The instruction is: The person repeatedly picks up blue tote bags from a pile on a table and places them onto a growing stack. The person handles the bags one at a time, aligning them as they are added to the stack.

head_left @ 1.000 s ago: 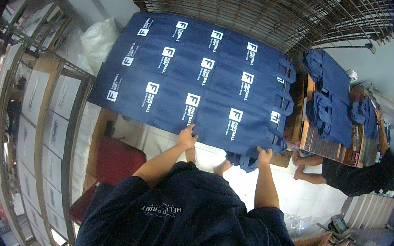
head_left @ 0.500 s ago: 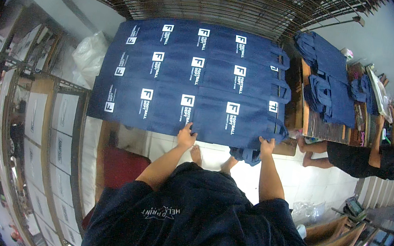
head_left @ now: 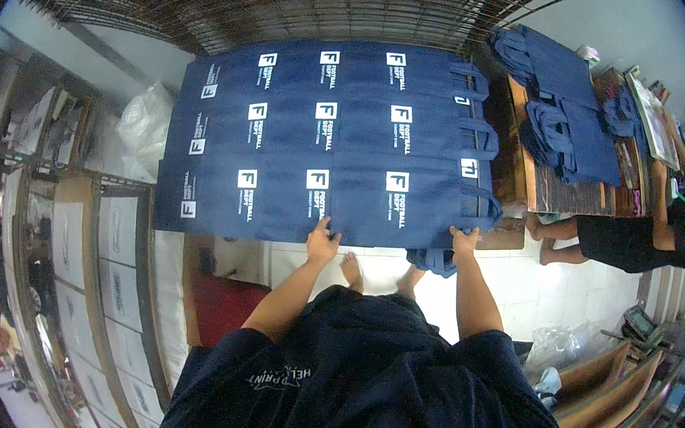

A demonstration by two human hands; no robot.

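Navy cloth tote bags point(head_left: 284, 135) with white prints lie in overlapping rows across a broad surface, their handles toward the right. My left hand point(head_left: 323, 241) pinches the near edge of the closest tote bag point(head_left: 351, 215), thumb and fingers closed around the cloth. Farther right, my right hand point(head_left: 464, 241) grips the same bag near its handle end point(head_left: 482, 209). Both forearms reach forward, and the fingers under the cloth are hidden. Below my right hand, more navy cloth with loops point(head_left: 432, 261) hangs beneath the edge.
On the right, a wooden table point(head_left: 564, 201) bears piles of navy bags point(head_left: 567, 134); a co-worker point(head_left: 639, 239) handles a pale framed panel point(head_left: 655, 123) there. A wire rack point(head_left: 257, 1) spans the back. White boxes point(head_left: 125, 231) line the left, near a clear plastic bag point(head_left: 145, 128).
The view has turned slightly, so the bags and table appear shifted. Both my hands keep their hold on the near bag's edge. The nearest row now sticks out slightly past the others at left.
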